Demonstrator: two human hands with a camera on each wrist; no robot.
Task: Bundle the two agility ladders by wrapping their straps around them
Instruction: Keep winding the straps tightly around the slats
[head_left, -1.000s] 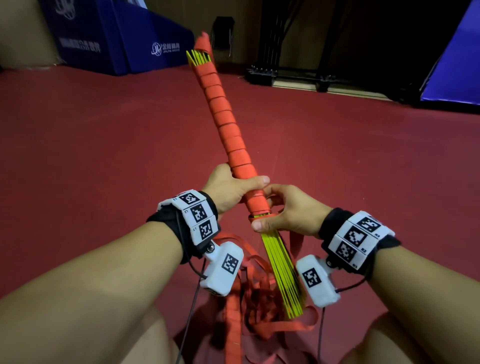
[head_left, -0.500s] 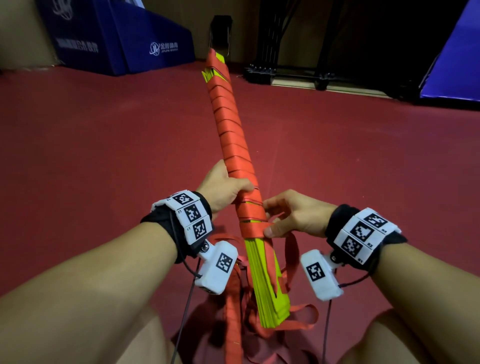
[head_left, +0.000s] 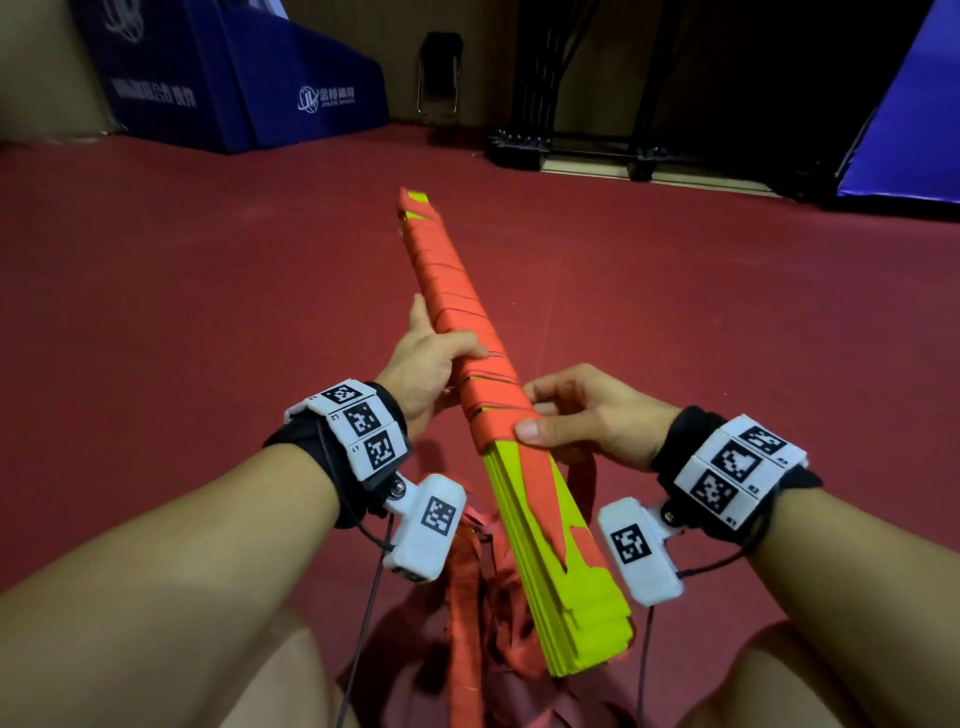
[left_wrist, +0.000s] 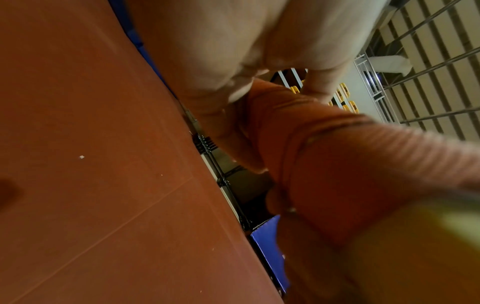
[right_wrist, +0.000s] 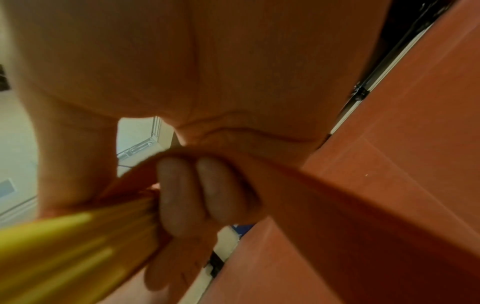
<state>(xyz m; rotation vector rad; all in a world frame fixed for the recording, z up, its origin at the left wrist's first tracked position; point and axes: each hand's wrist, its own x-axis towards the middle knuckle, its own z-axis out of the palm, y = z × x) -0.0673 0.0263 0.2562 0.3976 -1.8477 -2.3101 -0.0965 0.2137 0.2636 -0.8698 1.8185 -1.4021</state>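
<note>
The ladder bundle has rotated since earlier; left hand grips the wrapped section, right hand pinches the orange strap, adding another turn.

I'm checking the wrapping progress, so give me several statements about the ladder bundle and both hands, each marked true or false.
1. The left hand grips the wrapped part of the ladder bundle. True.
2. The orange strap covers the bundle's whole length. False: the yellow-green rungs at the near end are mostly bare.
3. The right hand pinches the strap at the edge of the last wrap. True.
4. The bundle lies flat on the red floor. False: both hands hold it up, tilted.
5. Loose strap is piled below the bundle. True.
</note>
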